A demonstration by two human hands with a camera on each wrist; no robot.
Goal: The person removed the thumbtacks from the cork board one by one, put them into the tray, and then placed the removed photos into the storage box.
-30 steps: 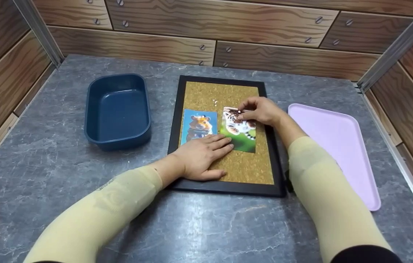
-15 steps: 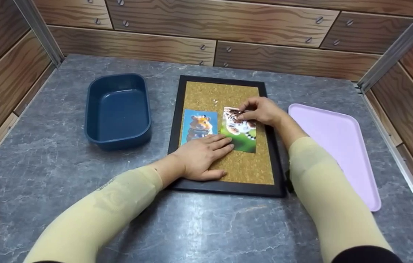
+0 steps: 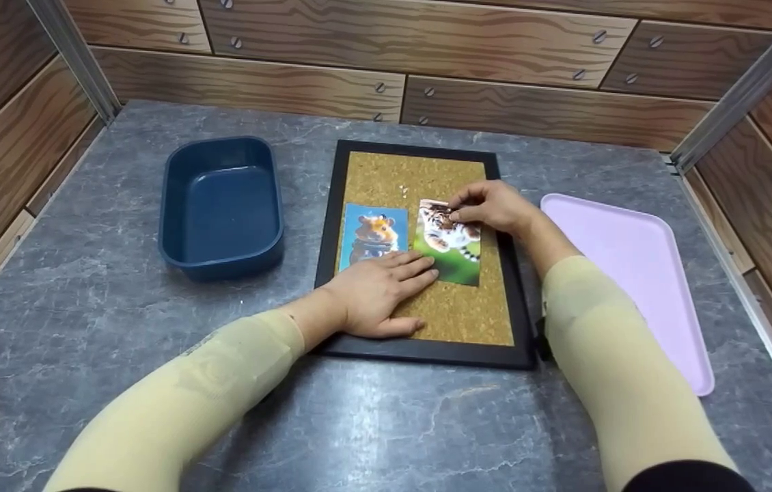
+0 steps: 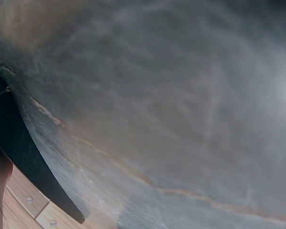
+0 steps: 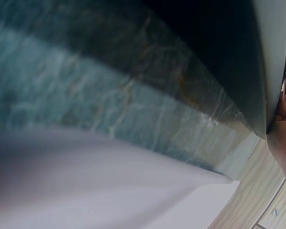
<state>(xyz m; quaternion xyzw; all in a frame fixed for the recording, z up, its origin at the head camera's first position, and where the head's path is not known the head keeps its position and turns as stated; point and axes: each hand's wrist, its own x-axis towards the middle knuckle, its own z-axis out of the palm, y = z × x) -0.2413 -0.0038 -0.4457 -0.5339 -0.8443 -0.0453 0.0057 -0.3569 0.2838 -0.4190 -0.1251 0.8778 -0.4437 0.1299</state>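
Nearest the camera, two forearms in pale yellow stretch sleeves cross the grey marble-patterned desk toward a rectangular black-framed cork board lying flat at centre. The left hand lies flat, fingers straight and together, palm on the board's near part, fingertips on the lower edge of a glossy blue card printed with a hamster and reaching the lower left corner of the card beside it. Further out, at about 1 o'clock from the left hand, the right hand has thumb and forefinger pinched together at the top edge of a glossy green card printed with a tiger cub; whatever sits between the fingertips is too small to make out, possibly a pin. The tiger card lies flat on the cork, right of the hamster card and just beside it. Judgement: the step goes best with the flat hand kept pressing so neither card slides, and the pinch worked straight up or down at the card's top edge, not sideways, as glossy paper tears easily. Cork is grainy, speckled tan; a few tiny white specks lie at 12 o'clock of the hamster card. At 9 o'clock of the board sits a deep dark blue plastic tub with rounded corners; at 3 o'clock, a shallow matte lilac tray. Farthest: wood-grain panel walls with screw heads. Both wrist views are blurred and show only desk surface and edges.
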